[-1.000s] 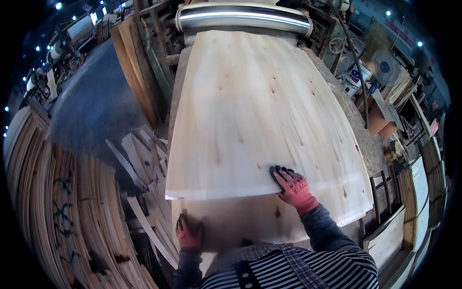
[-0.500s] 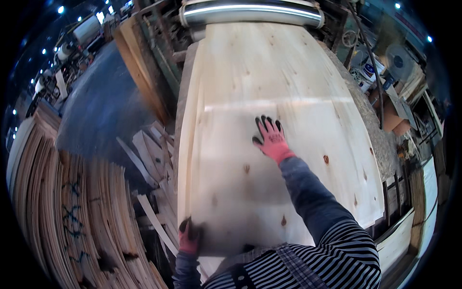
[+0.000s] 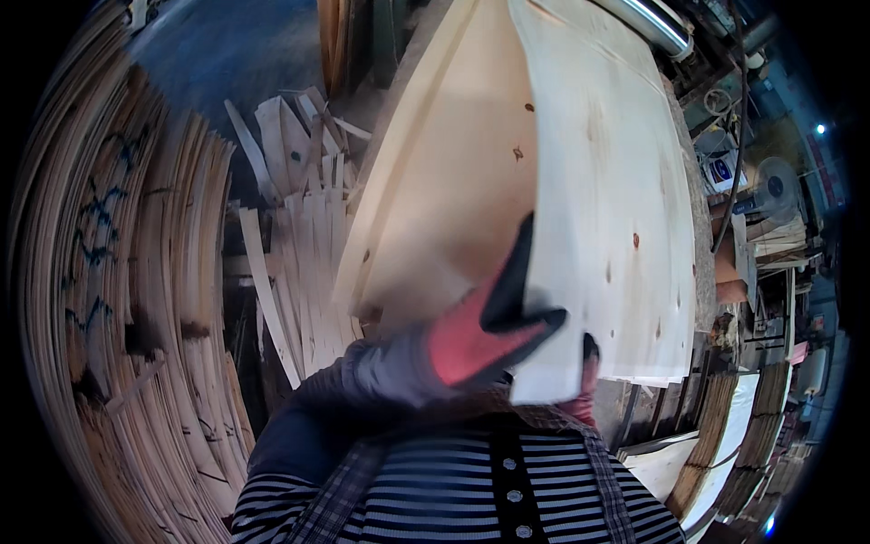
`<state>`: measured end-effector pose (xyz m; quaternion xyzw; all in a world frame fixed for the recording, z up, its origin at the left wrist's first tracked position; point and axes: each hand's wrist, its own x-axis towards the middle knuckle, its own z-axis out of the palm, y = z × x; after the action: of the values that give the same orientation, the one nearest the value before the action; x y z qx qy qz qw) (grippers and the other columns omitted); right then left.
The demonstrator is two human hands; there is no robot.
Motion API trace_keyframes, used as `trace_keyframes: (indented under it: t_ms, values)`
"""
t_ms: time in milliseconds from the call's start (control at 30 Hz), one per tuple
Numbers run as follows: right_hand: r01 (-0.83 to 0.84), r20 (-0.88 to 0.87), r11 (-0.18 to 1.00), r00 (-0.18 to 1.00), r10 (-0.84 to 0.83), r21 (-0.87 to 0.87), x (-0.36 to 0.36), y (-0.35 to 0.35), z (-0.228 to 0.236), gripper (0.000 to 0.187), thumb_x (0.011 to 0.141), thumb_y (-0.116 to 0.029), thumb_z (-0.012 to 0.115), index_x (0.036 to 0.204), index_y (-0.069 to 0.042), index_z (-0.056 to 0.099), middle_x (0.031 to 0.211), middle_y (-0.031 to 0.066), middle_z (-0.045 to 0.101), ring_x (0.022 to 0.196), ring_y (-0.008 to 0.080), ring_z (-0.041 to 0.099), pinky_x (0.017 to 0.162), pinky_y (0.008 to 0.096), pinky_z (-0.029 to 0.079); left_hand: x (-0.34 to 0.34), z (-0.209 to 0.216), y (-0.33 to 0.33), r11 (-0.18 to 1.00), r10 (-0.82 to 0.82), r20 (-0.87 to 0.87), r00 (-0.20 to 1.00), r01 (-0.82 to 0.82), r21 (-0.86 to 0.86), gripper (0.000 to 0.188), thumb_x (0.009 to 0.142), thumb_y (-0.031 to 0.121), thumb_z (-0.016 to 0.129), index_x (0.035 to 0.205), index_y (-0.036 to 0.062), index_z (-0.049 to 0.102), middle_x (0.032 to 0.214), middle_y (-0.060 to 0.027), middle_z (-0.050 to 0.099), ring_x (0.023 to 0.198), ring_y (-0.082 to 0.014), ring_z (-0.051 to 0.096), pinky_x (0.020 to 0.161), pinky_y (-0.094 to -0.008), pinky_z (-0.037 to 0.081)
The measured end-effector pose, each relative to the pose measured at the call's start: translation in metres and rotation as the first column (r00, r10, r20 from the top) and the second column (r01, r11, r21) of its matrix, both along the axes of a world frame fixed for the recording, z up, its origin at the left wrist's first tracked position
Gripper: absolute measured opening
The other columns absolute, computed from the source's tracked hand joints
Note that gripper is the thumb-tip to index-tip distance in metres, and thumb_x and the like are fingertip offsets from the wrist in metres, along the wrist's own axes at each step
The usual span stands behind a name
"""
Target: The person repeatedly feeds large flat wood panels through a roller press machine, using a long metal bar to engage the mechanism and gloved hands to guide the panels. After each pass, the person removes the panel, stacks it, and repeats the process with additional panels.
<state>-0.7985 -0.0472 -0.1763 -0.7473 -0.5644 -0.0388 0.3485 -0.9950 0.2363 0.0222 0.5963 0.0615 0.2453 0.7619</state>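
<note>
A pale wood veneer sheet (image 3: 616, 181) with small knots is raised along its left edge, which curves up over another veneer sheet (image 3: 453, 172) beneath it. My left hand (image 3: 489, 331), in a pink and black glove, is at that raised edge. It is slightly blurred, with thumb and fingers spread wide apart and nothing gripped between them. At the near edge of the upper sheet, close to my body, my right hand (image 3: 587, 385) in a matching glove closes on the veneer. Part of the right hand is hidden by the sheet.
Tall stacked veneer (image 3: 172, 299) stands at the left. Loose wood strips (image 3: 304, 245) lie between it and the table. A shiny metal roller (image 3: 654, 25) crosses the far right end. A fan (image 3: 776, 186) and a white bucket (image 3: 722, 170) are at the right.
My view has turned, so the roller now sits at upper right. My left hand has risen from the lower left corner to the sheet's lifted edge. My right hand has pulled back to the near edge.
</note>
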Motion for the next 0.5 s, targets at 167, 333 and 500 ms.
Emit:
trace_keyframes:
  t_ms: [167, 333, 500]
  values:
    - [0.221, 0.061, 0.975, 0.973, -0.221, -0.001, -0.019, -0.006, 0.112, 0.045, 0.083, -0.028, 0.048, 0.116, 0.003, 0.044, 0.112, 0.0190, 0.051, 0.099, 0.0342, 0.052, 0.086, 0.0403, 0.042, -0.047, 0.000, -0.004, 0.977, 0.092, 0.064, 0.994, -0.102, 0.189, 0.067, 0.079, 0.004, 0.053, 0.130, 0.0006, 0.009, 0.134, -0.0193, 0.021, 0.124, -0.0242, 0.023, 0.099, -0.0318, 0.022]
    - [0.122, 0.332, 0.993, 0.936, -0.119, 0.013, -0.017, 0.024, 0.180, 0.044, 0.071, -0.027, 0.059, 0.102, 0.003, 0.053, 0.097, 0.0198, 0.056, 0.091, 0.0358, 0.055, 0.082, 0.0430, 0.043, -0.071, -0.114, 0.043, 0.836, 0.532, -0.298, 0.793, -0.436, 0.333, 0.051, 0.081, 0.014, 0.050, 0.123, -0.0005, 0.025, 0.128, -0.0218, 0.030, 0.119, -0.0292, 0.029, 0.097, -0.0375, 0.026]
    - [0.028, 0.373, 0.992, 0.928, 0.021, -0.125, 0.038, 0.113, 0.186, 0.057, 0.046, -0.016, 0.067, 0.099, 0.000, 0.056, 0.094, 0.0160, 0.057, 0.087, 0.0324, 0.056, 0.078, 0.0405, 0.045, -0.051, -0.193, 0.048, 0.341, 0.712, -0.453, 0.537, 0.300, 0.891, 0.043, 0.083, 0.024, 0.048, 0.116, -0.0017, 0.040, 0.121, -0.0242, 0.039, 0.115, -0.0341, 0.036, 0.096, -0.0431, 0.030]
